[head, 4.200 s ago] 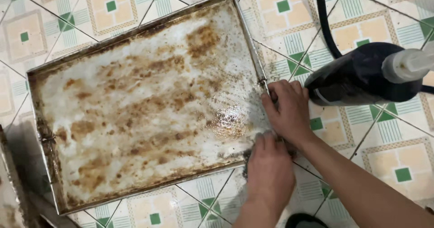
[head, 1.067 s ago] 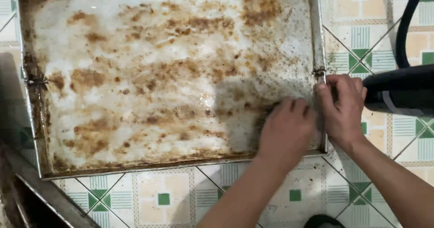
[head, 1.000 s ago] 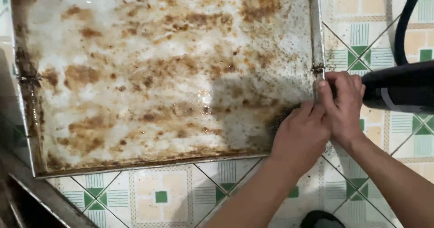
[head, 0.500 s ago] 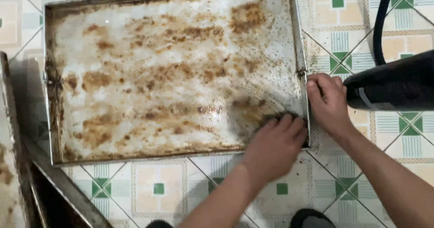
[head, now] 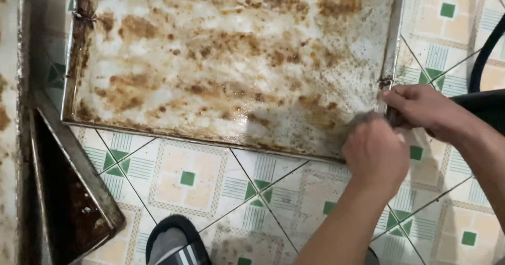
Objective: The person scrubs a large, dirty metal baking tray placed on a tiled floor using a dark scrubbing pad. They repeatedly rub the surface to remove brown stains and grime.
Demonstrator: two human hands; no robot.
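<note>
A: In the head view, the left hand (head: 374, 152) presses, fingers curled, on the near right corner of the baking tray (head: 236, 60), which lies flat on the tiled floor (head: 184, 178). I can't tell what it grips.

B: The right hand (head: 421, 110) pinches the tray's right rim. I'd keep that pinch firm and scrub in short strokes.

A: Count: one greasy tray here, two more trays (head: 68, 202) at left, one sandal (head: 176, 244), one black hose (head: 484, 54).
</note>
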